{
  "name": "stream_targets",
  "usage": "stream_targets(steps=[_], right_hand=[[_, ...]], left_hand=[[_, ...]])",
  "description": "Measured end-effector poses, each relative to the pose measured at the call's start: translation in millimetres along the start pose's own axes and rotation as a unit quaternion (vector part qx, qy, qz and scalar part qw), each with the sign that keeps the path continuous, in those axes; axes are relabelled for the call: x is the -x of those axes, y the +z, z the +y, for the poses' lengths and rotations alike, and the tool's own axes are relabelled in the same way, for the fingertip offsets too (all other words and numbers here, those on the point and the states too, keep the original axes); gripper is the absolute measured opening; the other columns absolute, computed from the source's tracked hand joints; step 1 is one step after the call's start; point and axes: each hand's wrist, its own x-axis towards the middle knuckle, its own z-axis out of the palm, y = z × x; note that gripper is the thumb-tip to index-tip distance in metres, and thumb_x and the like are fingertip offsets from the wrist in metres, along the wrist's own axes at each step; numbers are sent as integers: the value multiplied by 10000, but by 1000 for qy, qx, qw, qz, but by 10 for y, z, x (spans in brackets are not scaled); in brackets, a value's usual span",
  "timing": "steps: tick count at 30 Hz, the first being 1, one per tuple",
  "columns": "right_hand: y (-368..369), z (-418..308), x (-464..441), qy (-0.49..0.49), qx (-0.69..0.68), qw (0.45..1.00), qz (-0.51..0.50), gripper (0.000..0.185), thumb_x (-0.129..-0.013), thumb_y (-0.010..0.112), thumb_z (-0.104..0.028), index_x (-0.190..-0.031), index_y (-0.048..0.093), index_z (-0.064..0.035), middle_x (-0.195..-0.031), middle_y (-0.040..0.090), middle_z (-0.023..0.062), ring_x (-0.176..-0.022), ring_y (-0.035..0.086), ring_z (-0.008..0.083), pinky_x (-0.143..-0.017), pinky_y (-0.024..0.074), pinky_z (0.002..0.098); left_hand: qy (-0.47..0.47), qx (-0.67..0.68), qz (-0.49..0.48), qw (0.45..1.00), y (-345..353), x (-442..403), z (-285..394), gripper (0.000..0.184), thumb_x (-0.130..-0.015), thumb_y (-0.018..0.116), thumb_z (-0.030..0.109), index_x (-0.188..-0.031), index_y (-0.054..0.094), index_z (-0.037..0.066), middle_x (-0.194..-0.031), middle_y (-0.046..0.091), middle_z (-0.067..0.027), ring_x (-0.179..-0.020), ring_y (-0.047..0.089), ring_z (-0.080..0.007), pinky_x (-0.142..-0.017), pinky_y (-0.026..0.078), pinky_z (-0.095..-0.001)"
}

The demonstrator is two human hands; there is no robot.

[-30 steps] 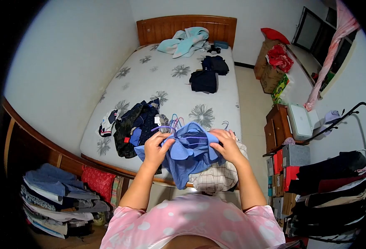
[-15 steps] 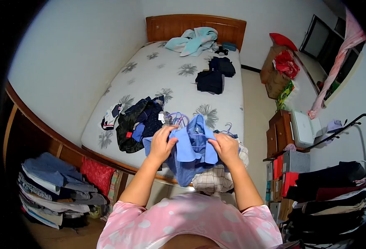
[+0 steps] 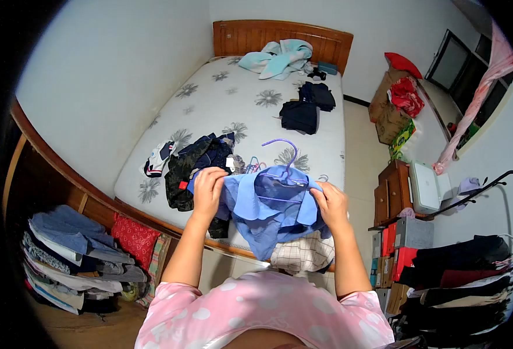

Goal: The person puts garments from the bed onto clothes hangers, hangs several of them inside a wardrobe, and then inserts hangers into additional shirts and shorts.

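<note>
my left hand (image 3: 209, 195) pinches one shoulder of the blue shirt (image 3: 255, 222), my right hand (image 3: 333, 205) the other, spreading it at the near edge of the bed (image 3: 242, 110). the purple hanger (image 3: 295, 155) sits within the collar, hook up. dark clothes (image 3: 191, 168) lie heaped to my left, checked cloth (image 3: 304, 253) nearer me.

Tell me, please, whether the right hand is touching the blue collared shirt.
Touching. The head view shows the right hand gripping the blue collared shirt at its edge beside the collar, with no gap between fingers and fabric.
</note>
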Motion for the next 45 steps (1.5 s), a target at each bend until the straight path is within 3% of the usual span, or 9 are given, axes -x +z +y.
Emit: stream_targets(steps=[4, 14, 18, 21, 23, 25, 28, 31, 45], right_hand=[[68, -30, 30, 42, -37, 997, -52, 213, -807, 649, -213, -939, 640, -47, -807, 634, 116, -733, 613, 291, -640, 478, 347], [216, 90, 418, 99, -61, 965, -237, 201, -849, 579, -142, -989, 598, 0, -913, 585, 133, -862, 563, 300, -755, 445, 343], [431, 141, 821, 146, -3, 960, -237, 203, -884, 525, -180, -1027, 576, -46, -968, 610, 158, -882, 581, 350, -738, 466, 398], [475, 98, 1053, 206, 27, 947, -246, 192, -895, 516, -195, -1045, 567, -87, -897, 625, 188, -832, 601, 375, -699, 472, 421], [498, 123, 1221, 228, 26, 945, -231, 191, -898, 518, -200, -1048, 566, -92, -876, 626, 192, -822, 601, 380, -686, 470, 428], [477, 88, 1309, 242, 37, 940, -237, 183, -904, 510, -205, -1043, 561, -96, -869, 624, 199, -815, 595, 392, -679, 468, 441], [475, 42, 1415, 253, 39, 938, -233, 173, -903, 507, -205, -1037, 553, -106, -871, 617, 206, -810, 586, 405, -677, 469, 456], [441, 34, 1518, 274, 44, 935, -219, 185, -904, 512, -204, -1054, 552, -105, -884, 613, 216, -817, 583, 411, -679, 470, 453], [273, 1344, 1293, 303, -121, 916, -234, 284, -907, 518, -237, -1088, 585, -29, -1001, 632, 183, -915, 598, 352, -784, 465, 379]], left_hand=[[-3, 2, -104, 995, 76, 74, 31, 143, -822, 565, 142, -900, 603, 28, -883, 580, -131, -864, 540, -318, -792, 410, -395], [-163, 52, -135, 976, 382, 766, -655, 98, -844, 546, 91, -870, 586, 4, -842, 555, -151, -816, 546, -327, -757, 424, -378], [-104, 3, -110, 988, 537, 1147, -766, 100, -826, 594, 88, -906, 586, 29, -895, 549, -128, -799, 548, -275, -713, 438, -342], [-188, 67, -120, 973, 644, 1247, -587, 84, -826, 604, 86, -892, 589, 36, -845, 546, -98, -776, 540, -229, -696, 436, -309], [-255, 207, -199, 923, 782, 1321, -448, 192, -886, 571, 203, -955, 622, 31, -943, 608, -78, -764, 551, -167, -733, 443, -292], [-412, 430, -249, 764, 991, 1328, -261, 273, -925, 523, 273, -1038, 607, 39, -1004, 620, -49, -784, 551, -134, -717, 439, -282], [-565, 567, -242, 549, 1266, 1252, -47, 292, -949, 475, 323, -1055, 577, 70, -952, 627, 1, -820, 551, -80, -686, 430, -222], [-588, 636, -176, 468, 1570, 1256, 27, 281, -940, 487, 344, -999, 583, 86, -918, 628, 7, -794, 569, -96, -680, 437, -223], [-664, 512, -87, 538, 2227, 877, 239, 285, -871, 603, 345, -902, 562, 65, -876, 610, -45, -796, 624, -147, -611, 530, -207]])
